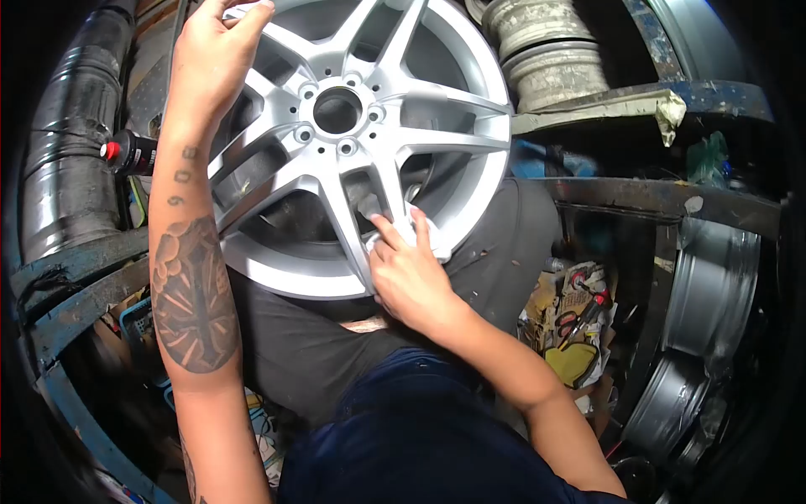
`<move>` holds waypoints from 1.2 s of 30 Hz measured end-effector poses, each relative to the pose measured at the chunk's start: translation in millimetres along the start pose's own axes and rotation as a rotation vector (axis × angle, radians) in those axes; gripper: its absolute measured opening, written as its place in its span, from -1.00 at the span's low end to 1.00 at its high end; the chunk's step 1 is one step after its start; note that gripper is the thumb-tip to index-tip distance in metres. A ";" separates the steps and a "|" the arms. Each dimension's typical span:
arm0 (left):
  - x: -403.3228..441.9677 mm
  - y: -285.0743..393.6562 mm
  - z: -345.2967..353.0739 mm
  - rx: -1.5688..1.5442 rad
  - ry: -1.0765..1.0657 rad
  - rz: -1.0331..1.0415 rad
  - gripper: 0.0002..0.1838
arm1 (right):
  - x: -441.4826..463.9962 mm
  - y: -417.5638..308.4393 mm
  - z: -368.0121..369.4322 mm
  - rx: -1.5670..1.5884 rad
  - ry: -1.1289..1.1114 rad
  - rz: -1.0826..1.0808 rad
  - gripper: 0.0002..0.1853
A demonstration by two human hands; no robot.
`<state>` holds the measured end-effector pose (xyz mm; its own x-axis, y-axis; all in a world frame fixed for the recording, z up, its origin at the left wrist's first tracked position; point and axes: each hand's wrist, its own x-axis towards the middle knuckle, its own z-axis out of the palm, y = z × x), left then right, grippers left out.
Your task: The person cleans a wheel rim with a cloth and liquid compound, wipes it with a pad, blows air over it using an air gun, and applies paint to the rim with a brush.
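Silver spoked metal wheel rim (323,155): probably heavy, stiff; best grasped by outer lip (294,275); white cloth (437,244) in right hand (410,279); unclear hold in left hand (211,60).

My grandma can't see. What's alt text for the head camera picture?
Silver wheel over a person's lap, with the right hand holding a white cloth by a spoke. The left hand is at upper left.

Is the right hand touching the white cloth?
Touching. The head view shows the right hand laid over the white cloth, which bulges out from beneath it.
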<state>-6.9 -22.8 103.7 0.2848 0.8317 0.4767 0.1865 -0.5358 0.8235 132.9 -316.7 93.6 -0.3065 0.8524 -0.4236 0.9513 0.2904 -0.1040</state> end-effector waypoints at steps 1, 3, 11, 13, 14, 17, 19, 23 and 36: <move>-0.8 7.9 2.2 0.061 0.006 -0.029 -0.69 | -1.1 3.5 15.3 0.026 0.104 0.001 -0.62; -1.0 32.0 3.9 0.124 -0.011 -0.118 -0.71 | -8.0 11.7 31.9 0.073 0.305 -0.030 -0.61; -10.3 34.2 1.1 -0.154 -0.109 -0.118 -0.62 | -41.0 3.2 10.5 0.215 0.143 0.061 -0.57; -2.1 45.4 8.4 -0.034 -0.084 -0.212 -0.63 | -15.3 -0.3 26.1 0.127 0.160 0.082 -0.50; -2.0 33.7 5.6 -0.030 -0.127 -0.257 -0.63 | -3.8 5.8 18.5 0.105 0.062 0.052 -0.35; -12.8 27.1 3.2 -0.206 -0.174 -0.336 -0.62 | -18.0 -2.0 -20.2 0.154 0.037 -0.060 -0.03; -29.9 29.8 14.5 -0.040 0.054 -0.068 -0.71 | -13.1 -1.5 -16.3 0.141 0.024 -0.098 -0.10; -51.2 63.2 12.4 -0.113 -0.123 -0.027 -0.72 | 6.2 11.8 12.4 0.153 0.148 -0.199 -0.47; -325.7 150.9 -13.4 -0.909 -0.414 -0.687 -0.67 | -69.5 12.6 14.6 1.583 0.393 -0.331 -0.76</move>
<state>-84.2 -372.6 76.8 0.6960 0.7038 -0.1424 -0.2642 0.4354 0.8606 166.7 -378.6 108.6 -0.2445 0.9696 0.0136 -0.1364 -0.0205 -0.9904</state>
